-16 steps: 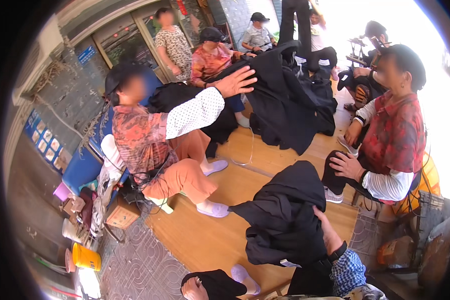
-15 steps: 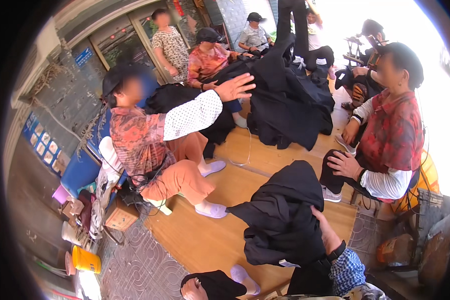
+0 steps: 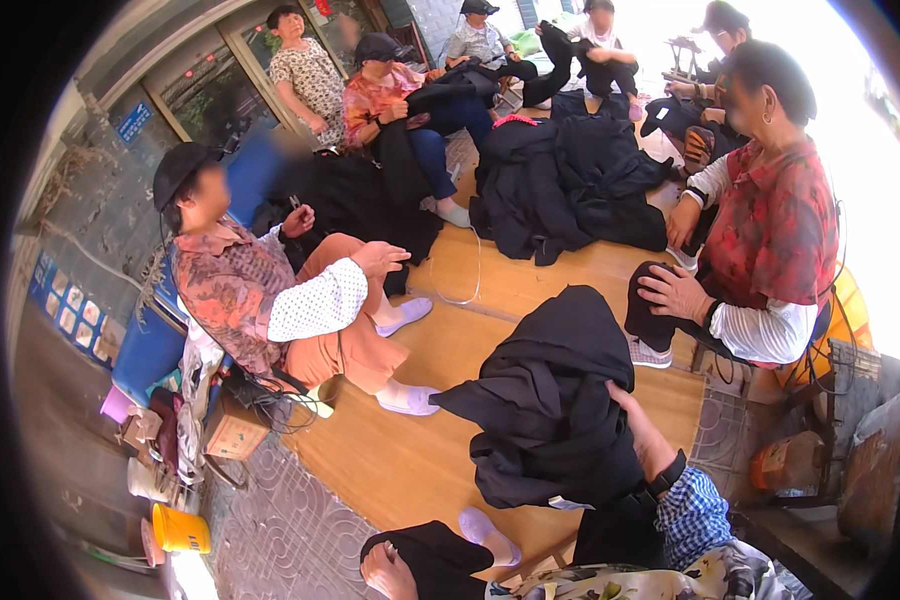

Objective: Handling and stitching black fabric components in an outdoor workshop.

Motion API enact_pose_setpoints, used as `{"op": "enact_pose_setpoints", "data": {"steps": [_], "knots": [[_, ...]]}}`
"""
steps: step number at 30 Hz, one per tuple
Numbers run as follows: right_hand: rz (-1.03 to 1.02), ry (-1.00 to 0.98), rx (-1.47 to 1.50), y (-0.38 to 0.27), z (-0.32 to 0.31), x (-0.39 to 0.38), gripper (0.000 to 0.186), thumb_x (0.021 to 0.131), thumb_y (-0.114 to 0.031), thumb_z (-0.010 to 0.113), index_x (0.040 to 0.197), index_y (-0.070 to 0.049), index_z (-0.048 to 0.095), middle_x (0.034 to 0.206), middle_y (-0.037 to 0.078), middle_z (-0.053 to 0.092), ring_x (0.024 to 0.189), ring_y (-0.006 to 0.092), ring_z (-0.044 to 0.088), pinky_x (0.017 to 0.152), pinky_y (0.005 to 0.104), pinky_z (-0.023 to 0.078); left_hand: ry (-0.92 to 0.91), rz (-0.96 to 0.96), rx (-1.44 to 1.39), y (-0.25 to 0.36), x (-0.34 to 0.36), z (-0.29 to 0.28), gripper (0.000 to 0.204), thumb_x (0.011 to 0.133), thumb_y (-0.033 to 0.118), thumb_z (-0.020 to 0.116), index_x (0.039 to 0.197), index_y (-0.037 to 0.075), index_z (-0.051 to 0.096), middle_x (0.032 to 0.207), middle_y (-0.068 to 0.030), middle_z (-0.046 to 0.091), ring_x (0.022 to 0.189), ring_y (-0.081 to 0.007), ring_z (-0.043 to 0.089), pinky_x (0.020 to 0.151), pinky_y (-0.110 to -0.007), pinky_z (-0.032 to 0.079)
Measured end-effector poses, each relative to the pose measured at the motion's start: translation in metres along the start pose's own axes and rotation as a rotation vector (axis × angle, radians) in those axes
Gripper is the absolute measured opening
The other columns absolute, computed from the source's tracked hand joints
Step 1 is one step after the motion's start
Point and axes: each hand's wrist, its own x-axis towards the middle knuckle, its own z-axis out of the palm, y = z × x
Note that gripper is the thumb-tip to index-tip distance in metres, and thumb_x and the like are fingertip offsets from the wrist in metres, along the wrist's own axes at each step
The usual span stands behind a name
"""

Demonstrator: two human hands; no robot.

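My right hand [image 3: 638, 425] grips the side of a bunched black garment [image 3: 535, 390], which has a pointed flap reaching left and a small pale tag at its lower edge. At the bottom edge, my left hand [image 3: 388, 575] is closed at the rim of a second piece of black cloth [image 3: 435, 560]; a small pale thing at its fingertips is too small to name. A lavender shoe [image 3: 485, 530] shows just right of that cloth. Both black pieces are over wooden boards [image 3: 360, 470].
Seated co-workers [image 3: 235, 290] [image 3: 775, 230] flank the boards, others sit or stand behind, around large black garment piles [image 3: 560, 190]. A blue chair [image 3: 145, 355], cardboard box [image 3: 235, 425] and yellow bucket [image 3: 180, 525] line the left; dark wooden pieces [image 3: 875, 450] stand at right.
The left co-worker's raised hand has dropped toward the lap. Black cloth held up at the back has come down. The view has shifted slightly; my hands keep their grip.
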Motion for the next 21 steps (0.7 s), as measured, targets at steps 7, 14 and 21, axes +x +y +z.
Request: {"op": "enact_pose_setpoints", "data": {"steps": [7,14,21], "knots": [[0.044,-0.018,0.041,-0.006,-0.001,-0.004,0.053,0.080,-0.033,0.060,0.118,0.001,0.047,0.111,0.012,0.057,0.097,0.0228,0.056,0.086,0.0338,0.045,-0.012,0.002,-0.002,0.008,0.000,-0.003,0.014,0.074,0.008,0.059,0.065,0.003,0.049,0.059,-0.0141,0.050,0.058,-0.0321,0.049,0.057,-0.043,0.038],[0.071,-0.067,0.086,-0.004,-0.007,0.000,0.054,0.079,-0.033,0.061,0.118,0.001,0.046,0.110,0.012,0.057,0.097,0.0237,0.057,0.085,0.0343,0.045,0.002,0.057,0.010,0.004,0.000,-0.007,0.026,0.085,0.027,0.049,0.076,0.005,0.059,0.067,-0.0145,0.058,0.057,-0.0316,0.054,0.053,-0.041,0.043],[0.077,-0.029,0.063,-0.008,-0.002,-0.004,0.057,0.078,-0.034,0.062,0.119,0.002,0.045,0.111,0.013,0.056,0.098,0.0242,0.056,0.086,0.0344,0.045,-0.023,0.007,0.013,0.007,-0.002,-0.003,0.020,0.082,0.021,0.052,0.072,0.003,0.055,0.064,-0.0149,0.055,0.057,-0.0321,0.052,0.054,-0.042,0.041]]}}
